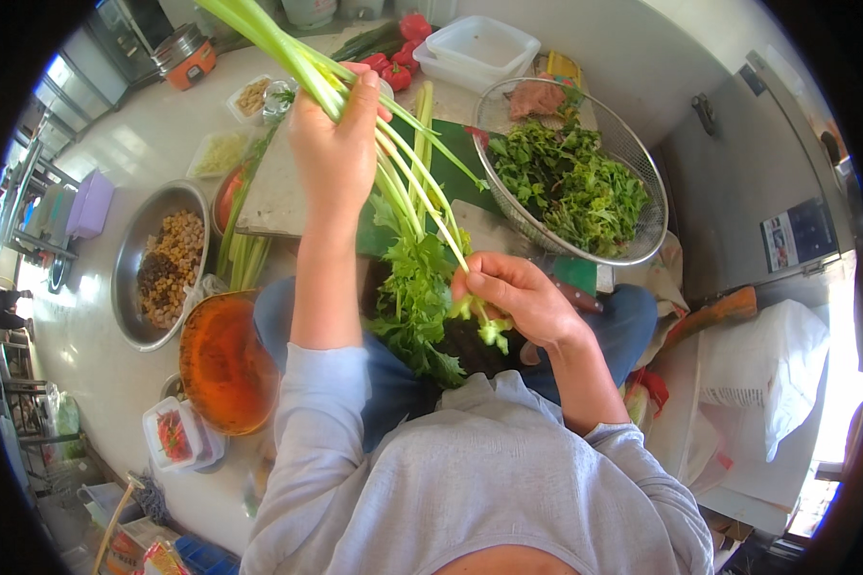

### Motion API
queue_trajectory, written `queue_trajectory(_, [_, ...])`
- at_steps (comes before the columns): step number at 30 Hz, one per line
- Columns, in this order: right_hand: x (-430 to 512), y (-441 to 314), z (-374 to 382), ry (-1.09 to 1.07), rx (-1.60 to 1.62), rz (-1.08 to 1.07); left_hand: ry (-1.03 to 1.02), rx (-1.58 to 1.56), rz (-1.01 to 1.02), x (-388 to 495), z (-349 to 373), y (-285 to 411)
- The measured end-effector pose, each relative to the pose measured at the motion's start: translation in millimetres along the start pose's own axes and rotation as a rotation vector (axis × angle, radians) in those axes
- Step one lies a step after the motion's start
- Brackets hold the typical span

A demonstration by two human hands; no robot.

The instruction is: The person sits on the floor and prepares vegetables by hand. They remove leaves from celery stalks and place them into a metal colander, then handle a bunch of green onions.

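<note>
My left hand (341, 136) is closed around a bunch of celery (288, 54), its thick stalks pointing up and left and its leafy end (421, 298) hanging over my lap. Lower right, my right hand (514, 295) pinches one thin stem of the same bunch near its pale leaves. Under the bunch are a green board (446, 158) and more celery stalks (423, 108) lying on it. To the right stands a wire mesh basket (658, 180) heaped with green leaves (575, 190). A knife's wooden handle (577, 296) shows just beyond my right hand.
At left are a steel bowl (126, 259) of chopped food, an orange-stained basin (226, 363) and a plastic box (160, 438) of red peppers. Celery stalks (248, 259) lie beside the basin. Red bell peppers (397, 75) and white plastic tubs (478, 50) stand at the back. A grey door is at right.
</note>
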State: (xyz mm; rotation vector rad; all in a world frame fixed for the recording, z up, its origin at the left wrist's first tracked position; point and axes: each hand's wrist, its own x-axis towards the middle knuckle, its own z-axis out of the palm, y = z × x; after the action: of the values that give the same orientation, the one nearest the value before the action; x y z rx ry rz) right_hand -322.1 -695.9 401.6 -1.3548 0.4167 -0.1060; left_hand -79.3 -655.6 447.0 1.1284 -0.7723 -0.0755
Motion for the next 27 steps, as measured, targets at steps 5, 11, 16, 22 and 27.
queue_trajectory(5, [-3, 3, 1, -0.062, 0.101, -0.045, -0.011, -0.013, -0.046, 3, -4, -3])
queue_trajectory(11, [-3, 4, -2, -0.038, 0.034, 0.037, 0.005, 0.022, -0.064, 3, -6, 1])
queue_trajectory(16, [3, 4, -4, 0.037, 0.312, 0.166, 0.015, -0.001, -0.036, 1, -2, 2])
queue_trajectory(22, [6, 2, -3, 0.11, 0.279, 0.156, 0.008, 0.008, -0.009, 1, 0, 1])
queue_trajectory(27, [6, 0, 3, 0.07, -0.02, 0.09, 0.01, 0.009, -0.001, 1, 0, 0])
